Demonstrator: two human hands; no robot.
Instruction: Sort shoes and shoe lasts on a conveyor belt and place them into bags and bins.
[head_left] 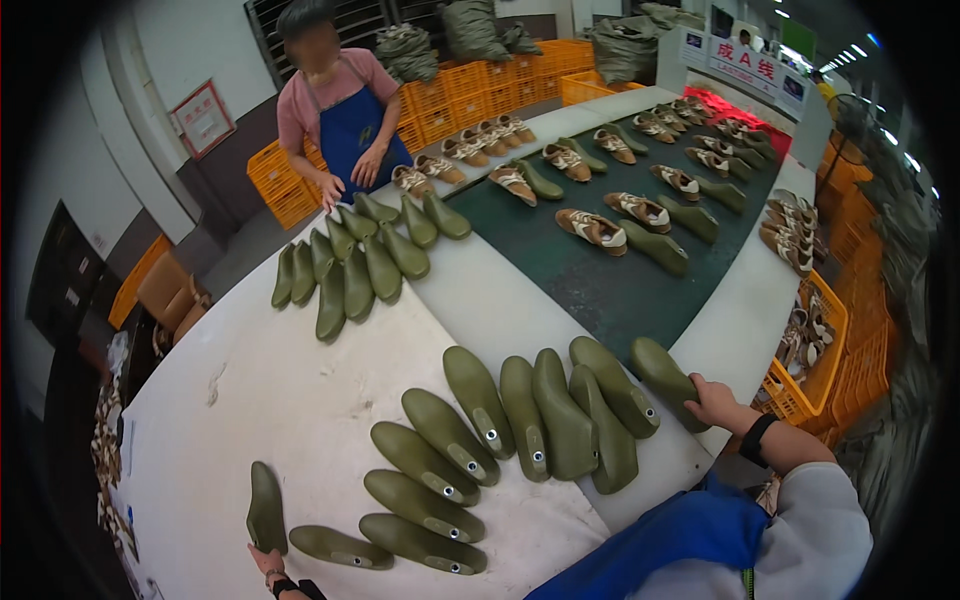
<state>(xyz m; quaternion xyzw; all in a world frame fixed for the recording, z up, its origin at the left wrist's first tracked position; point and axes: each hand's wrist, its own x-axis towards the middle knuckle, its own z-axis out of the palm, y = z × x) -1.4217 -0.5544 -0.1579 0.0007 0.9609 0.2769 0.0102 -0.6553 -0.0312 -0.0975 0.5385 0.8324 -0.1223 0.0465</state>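
Note:
My left hand [268,562], low at the left, is closed round the lower end of a green shoe last [265,508] standing out over the white tabletop [220,430]. At the right, my right hand [716,402] grips the end of another green shoe last [662,376], by the table's edge. Between my hands several more green lasts lie in a curved row; one last [425,505] shows a metal-rimmed hole near its end. The lasts on the right of that row, such as this last [563,415], lie close against each other.
Across the table a person in a blue apron [350,130] stands by a second group of green lasts [385,268]. A dark green conveyor belt [560,270] carries brown-and-white shoes [592,230] paired with lasts. Orange crates [805,385] stand at the right.

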